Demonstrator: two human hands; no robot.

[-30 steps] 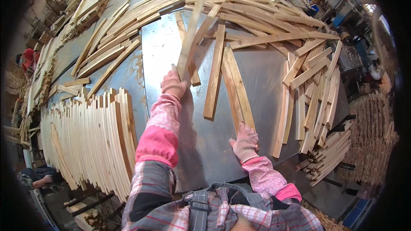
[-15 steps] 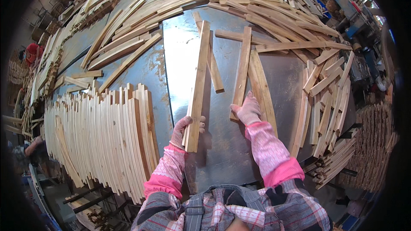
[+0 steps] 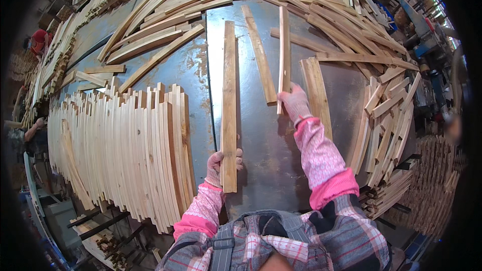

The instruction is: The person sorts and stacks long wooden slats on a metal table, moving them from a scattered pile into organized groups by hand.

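My left hand (image 3: 214, 167), in a pale pink glove, is closed round the lower part of a long wooden strip (image 3: 229, 95), its fingertips showing past the right edge. The strip points away from me over the metal table (image 3: 261, 170). My right hand (image 3: 295, 103), gloved alike, grips the near end of a second, narrower-looking wooden slat (image 3: 284, 45), turned partly on its edge. Between the two lies a loose strip (image 3: 259, 55) on the metal. Just right of my right hand rests a wider strip (image 3: 317, 95).
Left of me stands a tight row of pale strips (image 3: 120, 155). Loose strips (image 3: 170, 25) cover the far left, and a heap of strips (image 3: 346, 25) the far right. Shorter pieces (image 3: 386, 105) lie at the right. At the far left edge, another person's arm (image 3: 34, 129) shows.
My right hand has moved farther away with its slat, which has turned onto its edge. The left-hand strip has swung from slanting to nearly straight ahead. The view has shifted slightly.
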